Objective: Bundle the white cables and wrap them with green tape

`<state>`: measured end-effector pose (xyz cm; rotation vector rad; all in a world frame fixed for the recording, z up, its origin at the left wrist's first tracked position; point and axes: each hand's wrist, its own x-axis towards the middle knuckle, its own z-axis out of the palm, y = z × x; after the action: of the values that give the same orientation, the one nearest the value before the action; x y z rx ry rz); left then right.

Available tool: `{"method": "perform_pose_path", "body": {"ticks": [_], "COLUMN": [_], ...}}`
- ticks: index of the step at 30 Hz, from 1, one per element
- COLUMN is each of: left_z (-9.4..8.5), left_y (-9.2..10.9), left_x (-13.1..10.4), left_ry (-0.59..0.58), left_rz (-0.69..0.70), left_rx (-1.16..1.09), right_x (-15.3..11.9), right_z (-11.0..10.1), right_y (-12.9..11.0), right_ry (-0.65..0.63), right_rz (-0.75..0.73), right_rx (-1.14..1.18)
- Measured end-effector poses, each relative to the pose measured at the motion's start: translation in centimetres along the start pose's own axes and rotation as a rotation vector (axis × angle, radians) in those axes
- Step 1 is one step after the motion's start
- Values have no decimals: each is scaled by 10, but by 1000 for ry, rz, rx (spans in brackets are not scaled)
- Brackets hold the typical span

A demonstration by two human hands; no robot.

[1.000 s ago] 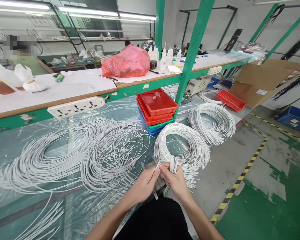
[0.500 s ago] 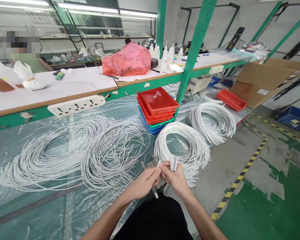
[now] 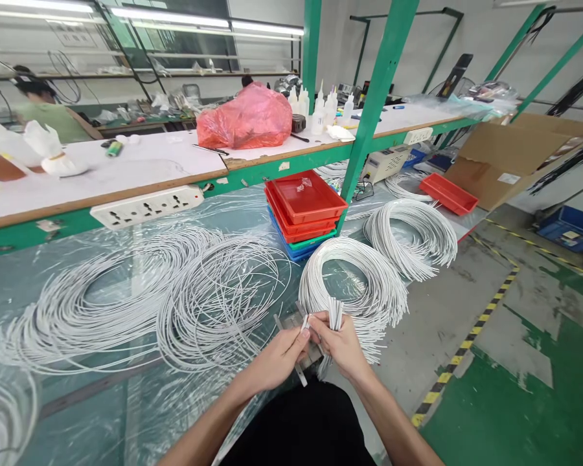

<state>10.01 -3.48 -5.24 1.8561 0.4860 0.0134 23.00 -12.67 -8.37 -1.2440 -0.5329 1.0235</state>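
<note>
Close together near the bench's front edge, my two hands meet at the fingertips. My left hand (image 3: 282,353) is closed, pinching the short white end of a cable (image 3: 306,321) between thumb and forefinger. In my right hand (image 3: 342,343) a small bunch of white cables (image 3: 335,312) is gripped, its ends sticking up past the fingers. The right thumb and forefinger reach to the cable end at the left fingertips. Below the hands lies a metal fixture (image 3: 302,375), mostly covered by them. Just beyond is a coil of white cables (image 3: 315,278), its loose ends fanning toward the right hand.
Left of the hands lie a loose tangled coil (image 3: 179,323) and a wide coil (image 3: 68,310). Another coil (image 3: 437,233) sits farther right. Stacked trays (image 3: 306,200) stand by a green post (image 3: 369,97). A raised shelf (image 3: 160,162) crosses behind; a person (image 3: 53,116) sits beyond.
Part of another white cable coil now shows at the lower left edge. The left fingertips and pinched cable end have shifted slightly; the right hand keeps its bunch.
</note>
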Motion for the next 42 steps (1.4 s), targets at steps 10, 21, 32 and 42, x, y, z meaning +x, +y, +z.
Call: {"method": "perform_pose_path", "body": {"ticks": [10, 21, 32, 42], "left_z": [3, 16, 18, 32], "left_y": [-2, 19, -9, -37], "left_x": [4, 13, 15, 19], "left_ry": [189, 258, 168, 151], "left_rz": [-54, -175, -19, 4], "left_rx": [77, 465, 293, 682], "right_x": [-1, 5, 19, 29], "right_z": [11, 28, 1, -14], "right_y": [5, 10, 23, 20], "right_ry": [84, 98, 282, 304], "right_rz": [-30, -39, -73, 2], "right_rx": [-97, 8, 44, 103]}}
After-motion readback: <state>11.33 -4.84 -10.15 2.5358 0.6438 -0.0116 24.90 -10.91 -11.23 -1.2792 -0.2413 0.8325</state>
